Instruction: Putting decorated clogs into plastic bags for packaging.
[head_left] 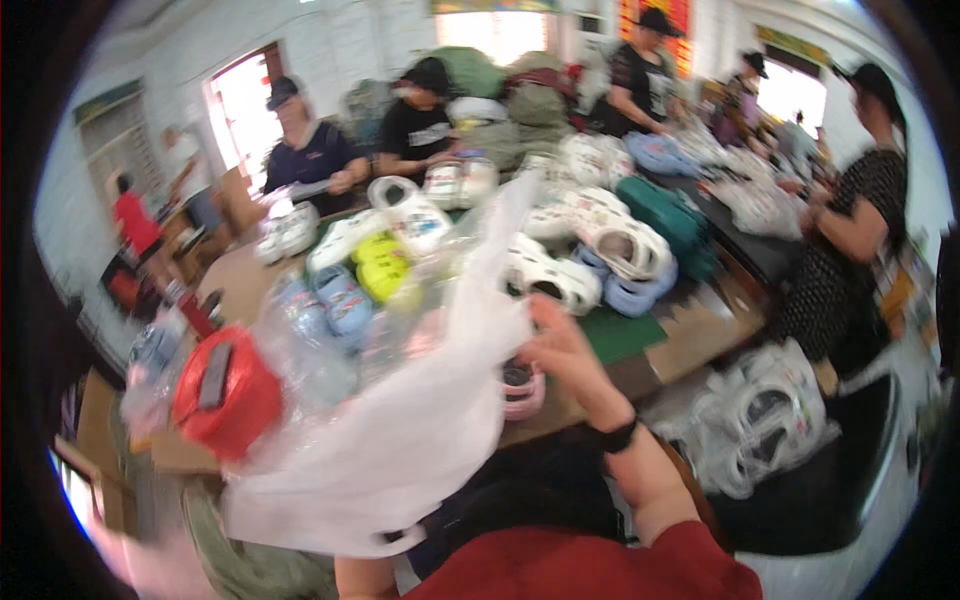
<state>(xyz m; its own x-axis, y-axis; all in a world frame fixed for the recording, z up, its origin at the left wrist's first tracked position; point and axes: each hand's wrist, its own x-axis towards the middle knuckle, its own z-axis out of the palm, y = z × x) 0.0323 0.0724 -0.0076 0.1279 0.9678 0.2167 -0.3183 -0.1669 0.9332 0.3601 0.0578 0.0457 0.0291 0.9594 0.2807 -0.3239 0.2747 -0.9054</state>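
Note:
A white plastic bag (400, 420) spreads slantwise in front of me, blurred by motion, with a handle hole at its lower end. My right hand (565, 350), with a dark band on the wrist, pinches the bag's right edge. The bag hides my left hand; only part of that forearm (365, 578) shows at the lower edge. A pink clog (522, 398) lies just under my right hand, partly covered. Beyond the bag are white clogs (545, 275) with charms, a yellow-green clog (382, 265) and blue clogs (342, 305).
On the table's left stands a red plastic-wrapped roll (225, 395) with a dark flat object on top. Bagged white clogs (765, 415) rest on a black surface at right. Several people work around the table, one person (860, 230) standing close on the right. Green sacks (540, 110) are piled behind.

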